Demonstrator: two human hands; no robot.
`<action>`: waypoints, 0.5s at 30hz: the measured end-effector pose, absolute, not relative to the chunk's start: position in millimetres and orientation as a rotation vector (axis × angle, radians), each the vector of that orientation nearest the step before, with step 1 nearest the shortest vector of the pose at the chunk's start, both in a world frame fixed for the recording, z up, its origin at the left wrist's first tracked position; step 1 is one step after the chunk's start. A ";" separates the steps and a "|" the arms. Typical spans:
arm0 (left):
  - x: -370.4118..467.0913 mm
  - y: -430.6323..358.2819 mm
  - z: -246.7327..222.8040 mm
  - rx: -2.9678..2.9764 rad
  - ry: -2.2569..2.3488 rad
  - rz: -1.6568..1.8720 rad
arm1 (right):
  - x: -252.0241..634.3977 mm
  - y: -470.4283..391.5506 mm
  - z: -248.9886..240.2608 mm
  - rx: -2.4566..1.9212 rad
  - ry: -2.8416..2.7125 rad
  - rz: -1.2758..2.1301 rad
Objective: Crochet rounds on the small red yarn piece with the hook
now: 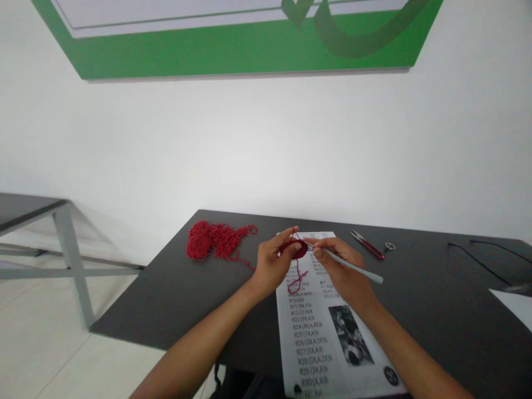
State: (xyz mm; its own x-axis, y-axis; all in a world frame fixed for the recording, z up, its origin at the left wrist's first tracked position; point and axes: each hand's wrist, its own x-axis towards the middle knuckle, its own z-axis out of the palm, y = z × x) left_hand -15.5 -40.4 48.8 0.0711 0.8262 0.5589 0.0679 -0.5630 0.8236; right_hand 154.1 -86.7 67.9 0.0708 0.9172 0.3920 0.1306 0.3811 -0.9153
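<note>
A small dark red crochet piece [298, 249] is pinched in my left hand [272, 259], with a strand of yarn raised over the index finger. My right hand [343, 269] grips a crochet hook [353, 267] with a thick pale handle; its metal tip meets the right edge of the crochet piece. A loose yarn tail hangs below the work. Under both hands lies a printed pattern sheet [305, 332] with rows of text and a dark photo. From the left hand, yarn runs left to a red yarn ball [199, 241] with a loose tangle beside it.
Small scissors or snips [368, 245] with red handles lie right of the sheet, a small metal ring [389, 246] beside them. Farther right are eyeglasses [482, 263] and a white paper [515, 305]. The dark table [174, 299] meets a white wall; another table [37, 208] stands left.
</note>
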 end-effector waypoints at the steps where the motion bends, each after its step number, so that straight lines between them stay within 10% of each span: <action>1: -16.3 -38.7 48.7 1.744 0.913 1.574 | 153.0 -86.5 67.2 -1.054 -1.384 0.800; 15: -15.4 -31.0 50.9 1.488 0.887 1.538 | 143.6 -90.2 58.4 -0.820 -1.103 1.056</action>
